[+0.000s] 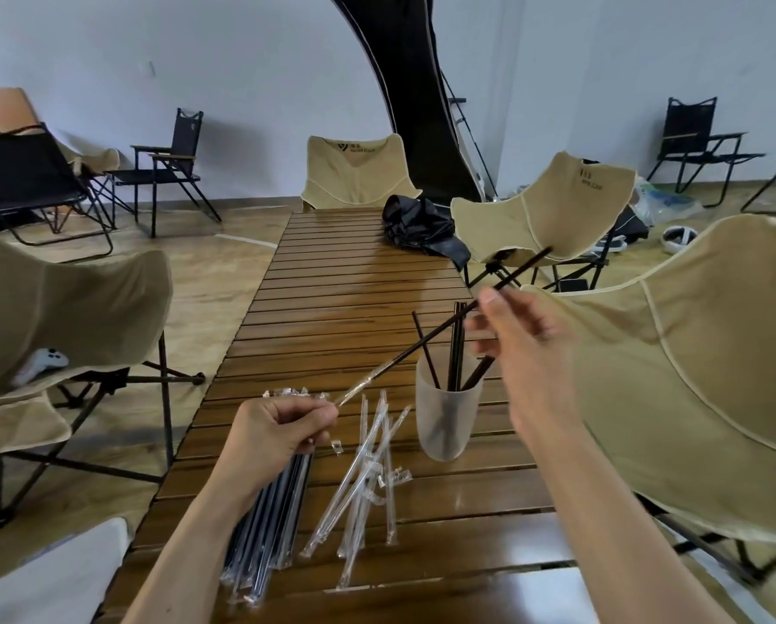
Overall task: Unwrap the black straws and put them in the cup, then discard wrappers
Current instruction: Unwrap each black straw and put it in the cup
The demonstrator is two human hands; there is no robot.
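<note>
A frosted plastic cup [447,421] stands on the slatted wooden table [341,281] with several black straws [457,349] upright in it. My right hand [517,349] pinches a black straw [449,328] that stretches diagonally above the cup. Its lower end sits in a clear wrapper [361,389], and my left hand [278,434] pinches that wrapper's tip. The left hand also grips a bundle of wrapped black straws [269,529] that reaches toward the table's near edge. Several empty clear wrappers [368,479] lie scattered between the bundle and the cup.
A crumpled black cloth [422,229] lies on the table's far right side. Beige folding chairs [674,376] crowd the right edge, another beige chair [62,317] stands at the left, and one [354,173] at the far end. Black chairs line the walls.
</note>
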